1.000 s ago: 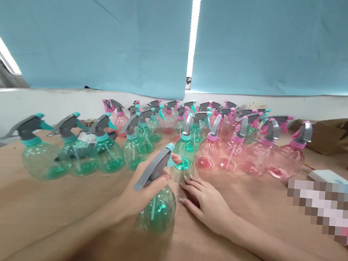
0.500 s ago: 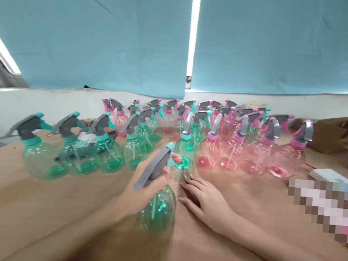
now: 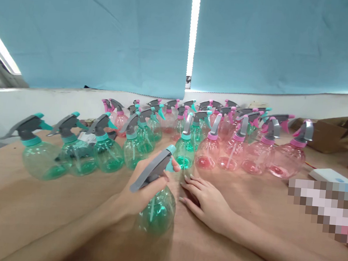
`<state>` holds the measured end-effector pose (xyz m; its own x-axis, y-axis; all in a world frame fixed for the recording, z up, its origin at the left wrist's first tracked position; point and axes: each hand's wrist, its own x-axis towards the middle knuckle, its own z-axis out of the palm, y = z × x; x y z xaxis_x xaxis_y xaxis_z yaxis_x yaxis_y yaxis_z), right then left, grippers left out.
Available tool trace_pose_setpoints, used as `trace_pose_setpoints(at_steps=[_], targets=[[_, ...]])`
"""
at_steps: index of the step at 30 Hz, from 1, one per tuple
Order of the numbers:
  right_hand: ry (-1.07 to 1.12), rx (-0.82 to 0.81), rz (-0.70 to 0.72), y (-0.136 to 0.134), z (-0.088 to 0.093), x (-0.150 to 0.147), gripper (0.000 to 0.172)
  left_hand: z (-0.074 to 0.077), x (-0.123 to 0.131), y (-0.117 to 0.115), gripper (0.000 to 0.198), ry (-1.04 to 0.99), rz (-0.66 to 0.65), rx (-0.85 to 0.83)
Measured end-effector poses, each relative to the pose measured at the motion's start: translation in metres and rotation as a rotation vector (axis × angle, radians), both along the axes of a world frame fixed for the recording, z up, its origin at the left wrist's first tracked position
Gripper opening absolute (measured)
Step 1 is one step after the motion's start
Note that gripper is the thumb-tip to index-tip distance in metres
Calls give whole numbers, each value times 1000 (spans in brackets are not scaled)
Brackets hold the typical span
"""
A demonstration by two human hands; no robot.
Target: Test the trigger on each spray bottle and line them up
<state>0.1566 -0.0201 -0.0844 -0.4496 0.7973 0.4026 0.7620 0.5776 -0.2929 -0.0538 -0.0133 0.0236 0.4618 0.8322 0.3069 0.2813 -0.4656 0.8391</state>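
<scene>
My left hand (image 3: 140,188) is closed around the neck and trigger of a green spray bottle (image 3: 157,212) with a grey and turquoise head. The bottle is in front of me, its nozzle pointing away to the upper right; most of its neck is hidden by my fingers. My right hand (image 3: 207,200) lies on the wooden table just right of that bottle, fingers stretched out and holding nothing. Beyond my fingertips stands another green spray bottle (image 3: 184,151). To its right is a row of pink spray bottles, the nearest one (image 3: 207,153) beside it.
Several green spray bottles (image 3: 107,155) line the left side of the table (image 3: 32,215). More green and pink ones crowd the back. At right are a cardboard box (image 3: 338,134), a white flat device (image 3: 331,176) and a blurred-out patch (image 3: 325,208). Blue curtains (image 3: 94,34) hang behind.
The head of the bottle in my left hand has tipped slightly down and to the left along with the hand. My right hand and the other bottles stay in place.
</scene>
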Motion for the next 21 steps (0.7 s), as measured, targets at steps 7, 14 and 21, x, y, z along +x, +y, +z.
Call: trace_pose_setpoints(at_steps=[7,14,21], targets=[[-1,-2,2,0,-1,0,39,0,2,0,9,-32,-5,45],[-1,3,1,0,1,0,38,-2,0,0,15,-27,-1,35],[6,12,4,0,0,0,38,-2,3,-6,40,-9,83,9]])
